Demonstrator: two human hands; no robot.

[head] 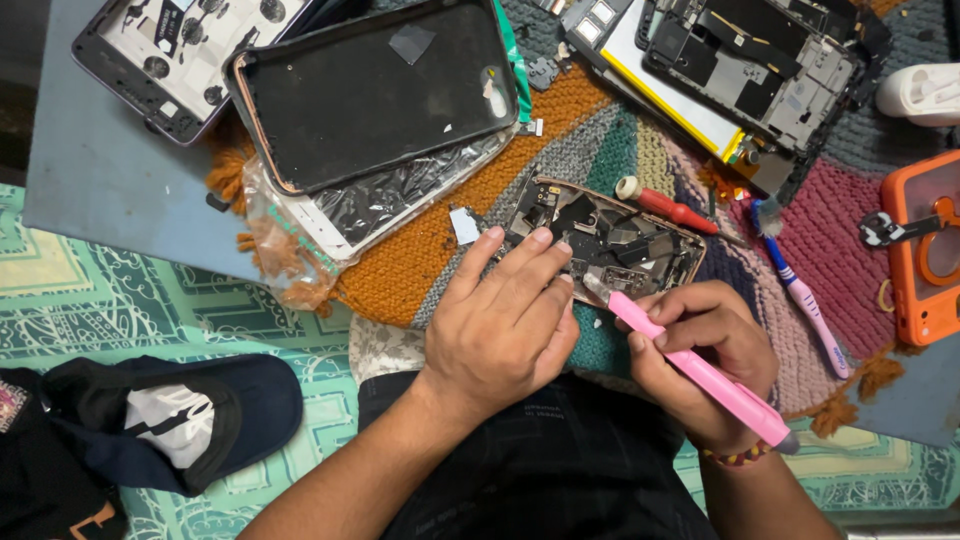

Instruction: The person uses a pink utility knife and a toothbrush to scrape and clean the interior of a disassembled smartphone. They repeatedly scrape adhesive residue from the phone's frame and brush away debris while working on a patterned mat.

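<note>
Head view, looking down on two bare hands at work over a multicoloured knitted mat (610,150) that lies on a grey-blue desk (90,170). We see one opened phone chassis with exposed dark circuitry and a copper-coloured rim (625,235), lying on the mat just ahead of both hands. Our left hand (500,325) rests open and flat, its fingertips (541,237) pressing on the chassis's near left edge; this grip closes on nothing. Our right hand (705,345) has its grip closed around one pink pen-shaped tool (700,373), whose tip touches the chassis's near edge. Beside the chassis we count one red-handled screwdriver (668,208) and one blue-and-pink toothbrush (805,295), both well clear of the hands. Farther off lie three more phone parts: one black rear cover (375,95), one white-backed frame (180,50) at upper left, and one dismantled handset with a yellow-edged battery (720,70). One orange phone case (925,250) sits at the right edge, and one dark cap (175,420) at lower left.
</note>
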